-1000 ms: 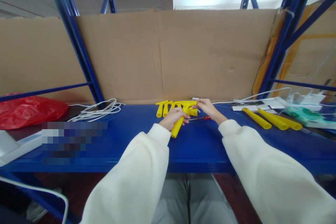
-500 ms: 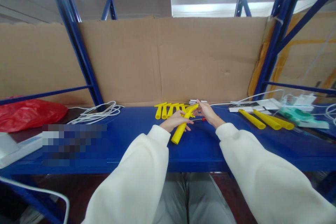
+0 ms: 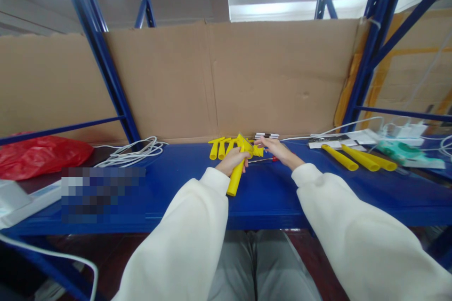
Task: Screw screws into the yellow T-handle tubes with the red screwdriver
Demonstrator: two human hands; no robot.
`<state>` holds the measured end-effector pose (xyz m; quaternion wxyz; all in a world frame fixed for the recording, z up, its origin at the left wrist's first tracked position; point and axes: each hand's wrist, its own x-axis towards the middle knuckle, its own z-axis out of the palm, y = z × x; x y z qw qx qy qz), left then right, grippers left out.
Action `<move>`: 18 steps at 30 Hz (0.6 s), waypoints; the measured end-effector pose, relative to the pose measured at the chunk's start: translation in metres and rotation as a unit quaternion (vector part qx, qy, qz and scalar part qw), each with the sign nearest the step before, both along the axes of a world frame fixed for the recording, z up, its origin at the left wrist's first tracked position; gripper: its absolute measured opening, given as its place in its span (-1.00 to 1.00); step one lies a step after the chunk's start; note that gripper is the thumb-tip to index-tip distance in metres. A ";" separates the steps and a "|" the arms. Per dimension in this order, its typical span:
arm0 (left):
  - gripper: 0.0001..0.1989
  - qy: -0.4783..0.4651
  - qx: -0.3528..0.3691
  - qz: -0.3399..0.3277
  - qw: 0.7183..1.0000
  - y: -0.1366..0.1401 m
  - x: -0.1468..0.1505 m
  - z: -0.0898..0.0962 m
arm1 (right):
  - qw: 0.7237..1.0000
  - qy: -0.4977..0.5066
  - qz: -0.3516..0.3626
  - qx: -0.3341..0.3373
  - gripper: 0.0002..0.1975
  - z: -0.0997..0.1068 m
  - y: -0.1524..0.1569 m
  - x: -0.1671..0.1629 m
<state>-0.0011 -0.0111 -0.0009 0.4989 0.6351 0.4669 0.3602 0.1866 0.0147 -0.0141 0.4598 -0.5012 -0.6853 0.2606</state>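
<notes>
My left hand (image 3: 231, 161) is wrapped round a yellow plastic handle (image 3: 234, 183), a tapered tube with a winged head at its far end. The tube's wide end points toward me. Just right of that head is my right hand (image 3: 277, 150), its fingers stretched out toward it; whether they touch it is unclear. Small yellow pieces (image 3: 258, 152) lie on the table between the hands. Below the right fingers rests a thin metal shaft with a red grip (image 3: 274, 159), like a screwdriver. Several yellow T-shaped handles (image 3: 221, 149) stand in a row behind my left hand.
Yellow tubes (image 3: 341, 158) lie at the right beside papers and a green-white packet (image 3: 395, 150). Markers (image 3: 267, 136) rest by the cardboard wall (image 3: 275, 80). Coiled white cable (image 3: 141, 150) and a red bag (image 3: 45, 155) are on the left. Blue posts (image 3: 363, 80) flank the table.
The yellow handle has turned more upright in my left hand, its head swinging left. My right hand has let go of the head end and shifted slightly left and down.
</notes>
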 end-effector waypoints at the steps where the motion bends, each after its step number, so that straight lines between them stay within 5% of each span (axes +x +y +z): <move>1: -0.93 -0.001 0.002 0.007 1.000 0.002 0.000 -0.001 | 0.999 -0.043 -0.018 0.016 -0.64 0.000 0.002 0.005; 7: -0.91 0.014 0.009 0.040 0.999 0.005 -0.001 -0.002 | 0.958 -0.284 -0.028 0.021 -0.83 -0.003 0.005 0.048; 18: -0.84 -0.024 -0.009 0.109 0.994 0.007 -0.003 -0.004 | 0.948 -0.308 -0.041 -0.062 -0.85 -0.016 0.003 0.065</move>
